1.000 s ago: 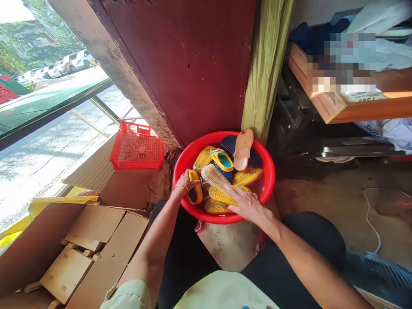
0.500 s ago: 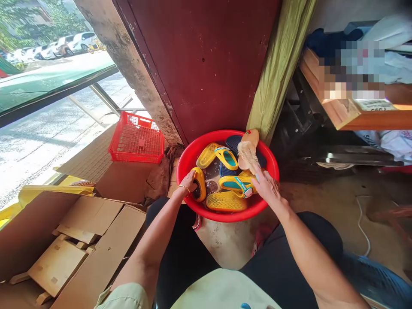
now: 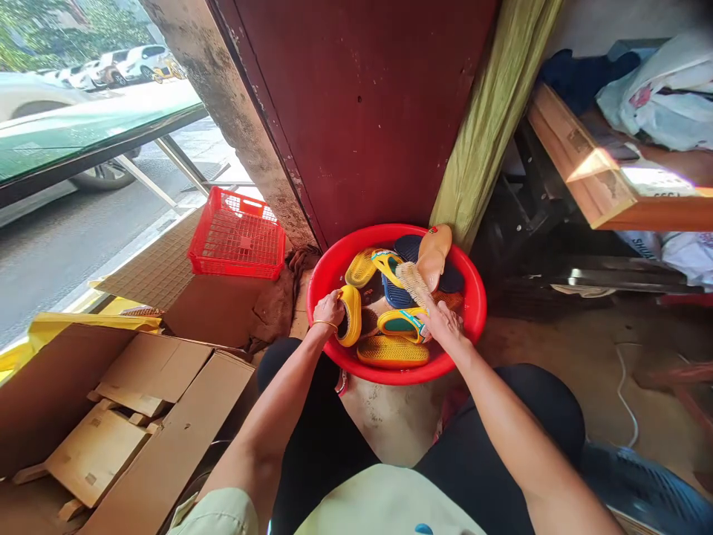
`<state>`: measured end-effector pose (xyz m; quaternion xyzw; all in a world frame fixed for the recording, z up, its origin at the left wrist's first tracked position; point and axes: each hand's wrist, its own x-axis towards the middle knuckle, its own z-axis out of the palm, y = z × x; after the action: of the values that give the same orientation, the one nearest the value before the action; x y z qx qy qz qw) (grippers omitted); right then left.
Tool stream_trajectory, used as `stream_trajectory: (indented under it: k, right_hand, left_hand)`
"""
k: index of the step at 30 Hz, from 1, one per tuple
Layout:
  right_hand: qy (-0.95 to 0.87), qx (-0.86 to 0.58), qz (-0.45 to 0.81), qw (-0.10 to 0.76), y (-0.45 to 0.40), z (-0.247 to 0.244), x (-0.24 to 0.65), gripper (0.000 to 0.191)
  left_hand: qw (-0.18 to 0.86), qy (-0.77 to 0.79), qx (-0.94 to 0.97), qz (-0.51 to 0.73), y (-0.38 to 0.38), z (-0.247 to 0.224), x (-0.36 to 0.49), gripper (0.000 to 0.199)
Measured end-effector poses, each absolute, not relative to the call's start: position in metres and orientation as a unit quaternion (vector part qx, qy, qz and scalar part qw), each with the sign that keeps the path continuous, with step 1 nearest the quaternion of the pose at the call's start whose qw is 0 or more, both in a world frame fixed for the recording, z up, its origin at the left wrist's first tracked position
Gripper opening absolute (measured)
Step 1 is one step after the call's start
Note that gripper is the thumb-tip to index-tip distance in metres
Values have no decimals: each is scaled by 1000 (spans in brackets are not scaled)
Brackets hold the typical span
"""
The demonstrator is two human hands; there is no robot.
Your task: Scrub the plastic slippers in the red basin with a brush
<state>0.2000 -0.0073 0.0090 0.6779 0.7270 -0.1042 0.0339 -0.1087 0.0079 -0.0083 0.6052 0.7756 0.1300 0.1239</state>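
Note:
A red basin (image 3: pixel 480 312) stands on the floor between my knees with several slippers in it. At its left side my left hand (image 3: pixel 330 308) is closed on a yellow slipper (image 3: pixel 350 316), tilted up on its edge. My right hand (image 3: pixel 443 325) grips a scrub brush (image 3: pixel 415 284) whose pale bristles show over the middle of the basin. Beneath the brush lie a yellow slipper with a teal insole (image 3: pixel 399 325), a yellow sole (image 3: pixel 393 351) and a dark blue slipper (image 3: pixel 396 293). A tan slipper (image 3: pixel 434 256) leans at the back rim.
A red plastic crate (image 3: pixel 239 241) sits on cardboard at the left. Nearer is an open cardboard box (image 3: pixel 161 438) holding wooden pieces. Behind the basin stands a dark red door (image 3: pixel 356 134) beside a yellow-green curtain (image 3: pixel 495 111). A wooden table (image 3: pixel 613 193) is at the right.
My right hand has brought the brush left and down, away from the tan slipper. The yellow slipper in my left hand has turned more upright. A car has appeared outside.

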Motion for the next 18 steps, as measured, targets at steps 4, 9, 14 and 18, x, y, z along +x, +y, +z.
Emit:
stream_trajectory:
  k: [4,9,14,18]
  right_hand:
    - [717,686,-115,45,2,-2,200,71]
    - [734,670,-101,53,0,-10,194,69]
    - [735,672,-79,39,-1,-21,203,69]
    - [749,659,-67,17,3,-32,214,65]
  left_hand:
    - [147,725,623,254,4,-16,-99,46]
    - [173,715,603,310,8,-24,-72,68]
    - [266,740,604,127,19,-19,-51,46]
    - [292,734,607,83,28,-25,-52,33]
